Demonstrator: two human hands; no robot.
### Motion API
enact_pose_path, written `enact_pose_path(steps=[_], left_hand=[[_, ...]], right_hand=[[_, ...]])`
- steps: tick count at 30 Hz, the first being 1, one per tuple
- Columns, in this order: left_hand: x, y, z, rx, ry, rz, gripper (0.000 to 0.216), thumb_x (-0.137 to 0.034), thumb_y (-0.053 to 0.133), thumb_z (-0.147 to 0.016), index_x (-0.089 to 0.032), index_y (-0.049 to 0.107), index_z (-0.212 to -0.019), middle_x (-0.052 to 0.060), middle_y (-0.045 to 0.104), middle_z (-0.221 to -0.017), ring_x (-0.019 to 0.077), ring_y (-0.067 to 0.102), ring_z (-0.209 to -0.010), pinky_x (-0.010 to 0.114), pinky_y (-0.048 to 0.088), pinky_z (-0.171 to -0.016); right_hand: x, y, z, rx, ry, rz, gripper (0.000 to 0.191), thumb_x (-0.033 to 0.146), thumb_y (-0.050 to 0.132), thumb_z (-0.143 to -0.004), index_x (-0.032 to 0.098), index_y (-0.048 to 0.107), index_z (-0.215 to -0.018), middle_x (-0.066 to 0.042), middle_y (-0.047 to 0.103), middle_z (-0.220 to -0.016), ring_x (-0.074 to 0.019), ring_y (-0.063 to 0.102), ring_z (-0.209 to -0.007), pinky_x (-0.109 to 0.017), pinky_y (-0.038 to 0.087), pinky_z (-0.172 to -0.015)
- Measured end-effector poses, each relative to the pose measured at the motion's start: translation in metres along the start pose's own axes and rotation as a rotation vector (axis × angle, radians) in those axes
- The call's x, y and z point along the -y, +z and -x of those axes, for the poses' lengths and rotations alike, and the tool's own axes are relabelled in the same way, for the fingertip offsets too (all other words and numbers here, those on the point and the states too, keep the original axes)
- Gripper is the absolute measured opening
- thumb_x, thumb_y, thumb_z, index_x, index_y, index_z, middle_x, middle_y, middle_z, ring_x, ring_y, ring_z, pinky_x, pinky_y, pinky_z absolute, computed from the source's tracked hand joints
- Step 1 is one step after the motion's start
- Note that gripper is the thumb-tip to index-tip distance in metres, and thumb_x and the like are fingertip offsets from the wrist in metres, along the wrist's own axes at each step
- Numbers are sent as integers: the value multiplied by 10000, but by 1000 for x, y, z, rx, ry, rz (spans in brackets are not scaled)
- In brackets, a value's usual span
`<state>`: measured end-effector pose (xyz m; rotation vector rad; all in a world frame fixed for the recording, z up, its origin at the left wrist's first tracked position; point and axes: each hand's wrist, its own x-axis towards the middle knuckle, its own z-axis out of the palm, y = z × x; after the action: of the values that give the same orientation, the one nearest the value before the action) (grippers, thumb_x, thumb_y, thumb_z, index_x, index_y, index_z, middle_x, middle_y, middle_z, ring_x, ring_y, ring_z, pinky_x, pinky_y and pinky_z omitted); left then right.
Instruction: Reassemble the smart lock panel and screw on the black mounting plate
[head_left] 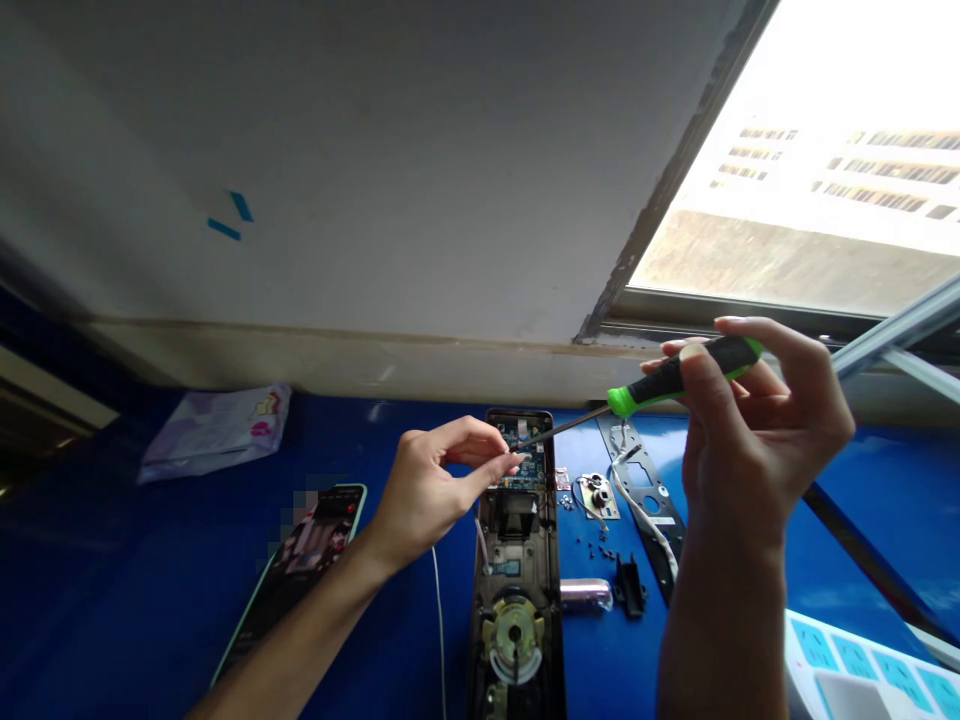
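In my right hand [757, 420] is a screwdriver with a black and green handle [675, 378], held tilted between thumb and fingers. Its thin metal shaft slants down to the left, over a long dark device housing [555, 560] lying open. My left hand [450, 470] is closed in a pinch right at the screwdriver's tip; whatever small thing may be between the fingertips is too small to make out. Beneath both lies a circuit board [534, 470] at the housing's far end. A round speaker [514, 640] is seated in the near part.
Right of the housing lie a small board with wires [598, 497], loose screws [592, 550], a pink cylindrical cell [586, 595], a black bracket [630, 587] and a long dark panel [649, 490]. A power strip [862, 650] sits front right; a phone [307, 560] and plastic packet [217, 430] are left.
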<state>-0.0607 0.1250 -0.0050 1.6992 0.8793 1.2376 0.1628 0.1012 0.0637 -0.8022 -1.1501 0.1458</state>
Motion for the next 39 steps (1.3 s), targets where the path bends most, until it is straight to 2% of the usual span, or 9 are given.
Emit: enact_pose_path(steps=[6, 10, 13, 15, 18, 24, 33, 39], left_hand=[[6, 4, 3, 19, -43, 42, 170, -219, 870, -823, -213, 702, -842, -22, 851, -800, 188, 847, -771, 194, 669, -742], [6, 5, 3, 33, -45, 22, 177, -245, 860, -835, -214, 769, -985, -8, 863, -841, 210, 852, -790, 226, 688, -756], [4, 3, 2, 46, 19, -66, 131, -244, 842, -859, -206, 823, -982, 12, 869, -892, 221, 854, -809, 258, 699, -802], [3, 1, 2, 48, 78, -154, 76, -229, 828, -875, -211, 845, -946, 15, 870, -921, 213, 852, -802, 232, 692, -748], [4, -1, 3, 49, 181, -265, 125, -192, 808, -887, -232, 859, -994, 6, 870, -961, 198, 850, -800, 189, 661, -645], [6, 0, 6, 81, 332, -350, 169, -146, 766, -923, -234, 855, -1037, 7, 871, -999, 188, 849, -826, 221, 671, -803], [2, 0, 8, 170, 336, -386, 219, -134, 727, -954, -229, 837, -1117, 18, 868, -1049, 193, 850, -861, 247, 673, -807], [3, 2, 9, 186, 296, -340, 230, -139, 745, -940, -225, 839, -1131, 29, 864, -1067, 209, 851, -897, 266, 686, -838]], right_hand=[[-1, -1, -1, 18, 11, -21, 321, 164, 908, -797, 274, 798, -1077, 45, 815, -879, -180, 834, -861, -288, 724, -749], [1, -1, -2, 25, 30, -15, 325, 180, 912, -797, 279, 792, -1082, 44, 818, -879, -191, 835, -854, -309, 725, -743], [3, 0, -2, 35, 19, -1, 318, 197, 916, -793, 288, 792, -1071, 38, 818, -875, -198, 832, -824, -322, 722, -695], [4, 1, -2, 44, 0, 16, 319, 216, 922, -789, 298, 792, -1069, 34, 816, -874, -215, 835, -825, -352, 727, -694], [5, 1, -2, 49, -28, 48, 326, 231, 922, -786, 315, 789, -1072, 33, 813, -872, -234, 834, -810, -393, 736, -683], [5, 3, 1, 33, -35, 105, 326, 245, 923, -787, 318, 791, -1076, 15, 810, -892, -242, 820, -768, -394, 728, -584], [14, 4, 3, 77, -120, 115, 403, 189, 937, -752, 324, 807, -1109, 15, 826, -936, -246, 831, -834, -367, 731, -610], [14, 2, 3, 80, -120, 119, 422, 208, 952, -735, 334, 813, -1112, 11, 828, -936, -267, 829, -831, -400, 733, -596]])
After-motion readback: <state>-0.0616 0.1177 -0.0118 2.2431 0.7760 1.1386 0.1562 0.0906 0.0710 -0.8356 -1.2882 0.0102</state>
